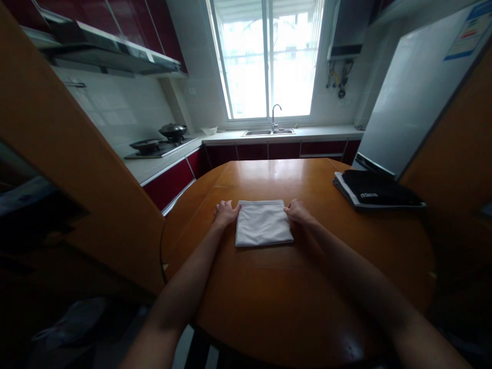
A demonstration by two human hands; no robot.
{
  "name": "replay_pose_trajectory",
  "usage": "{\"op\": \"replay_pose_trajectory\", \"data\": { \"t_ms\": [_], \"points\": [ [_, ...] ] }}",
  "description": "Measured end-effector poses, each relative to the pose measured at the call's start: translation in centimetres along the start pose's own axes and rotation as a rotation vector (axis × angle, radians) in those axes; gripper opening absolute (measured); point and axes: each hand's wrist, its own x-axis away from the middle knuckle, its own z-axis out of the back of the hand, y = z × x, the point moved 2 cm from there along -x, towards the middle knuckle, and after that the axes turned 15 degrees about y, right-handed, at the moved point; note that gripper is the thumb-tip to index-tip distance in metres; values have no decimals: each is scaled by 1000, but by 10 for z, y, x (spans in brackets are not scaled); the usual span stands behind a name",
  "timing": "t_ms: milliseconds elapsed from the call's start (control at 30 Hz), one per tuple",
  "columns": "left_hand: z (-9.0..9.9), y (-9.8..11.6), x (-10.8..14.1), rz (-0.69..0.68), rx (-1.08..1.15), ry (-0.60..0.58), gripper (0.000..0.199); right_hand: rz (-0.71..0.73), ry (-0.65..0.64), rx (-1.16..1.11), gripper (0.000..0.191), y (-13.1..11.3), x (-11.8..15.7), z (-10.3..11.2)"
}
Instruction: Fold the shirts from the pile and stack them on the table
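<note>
Squaring the folded cloth (263, 224) seems the current step; the next move calls for even edges. Soft, white, faintly wrinkled, it lies flat on the glossy table (265, 292), the right hand (299, 210) pinching its right edge, the left hand (226, 212) touching the far left corner, grip unclear.

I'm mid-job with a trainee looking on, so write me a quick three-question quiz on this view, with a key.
1. True or false: the left hand and the right hand are at opposite sides of the folded white cloth.

2. Where on the wooden table does the black cloth with lettering lie?
A) Far left
B) Under the white cloth
C) Toward the right

3. Fill in: below the window is a ____ with a faucet.

Key: 1. True. 2. C. 3. Sink.
</note>
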Motion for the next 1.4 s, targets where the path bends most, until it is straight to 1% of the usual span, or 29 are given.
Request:
{"op": "replay_pose_trajectory", "data": {
  "t_ms": [67,167,300,433,533,667,733,833,900,967,1100,1167,1233,1333,1400],
  "points": [
    [0,-3,-3,33,5,-33,55,-23,-38,3,21,-1,1,2],
    [-1,-1,-1,26,28,-57,51,-48,-79,-3,18,-5,5,5],
    [-5,3,1,7,79,-73,41,-68,-88,-4,17,-7,9,6],
    [-6,6,-1,8,189,-89,30,-56,-20,4,23,-5,7,3],
    [-7,8,-1,22,310,-107,25,-18,41,-24,25,-5,3,-3],
    [-9,10,0,47,459,-105,26,25,95,-113,20,-4,-3,-13],
    [-10,11,0,56,521,-87,33,22,122,-161,23,-2,-6,-17],
    [-11,12,0,56,598,-53,50,2,161,-221,32,2,-10,-23],
    [-12,14,2,56,639,-26,57,-11,178,-251,32,5,-11,-27],
    [-14,17,4,56,688,32,55,-18,185,-281,32,7,-12,-31],
    [-15,23,7,19,841,175,45,-34,195,-363,30,11,-14,-37],
    [-12,27,8,-22,942,214,44,-53,199,-421,29,13,-16,-38],
    [-6,32,11,-71,1034,230,44,-75,204,-494,30,14,-18,-39],
    [10,41,19,-122,1146,210,45,-105,199,-646,41,13,-20,-41],
    [22,47,25,-151,1221,199,46,-112,166,-777,48,9,-20,-41]
  ]
}}
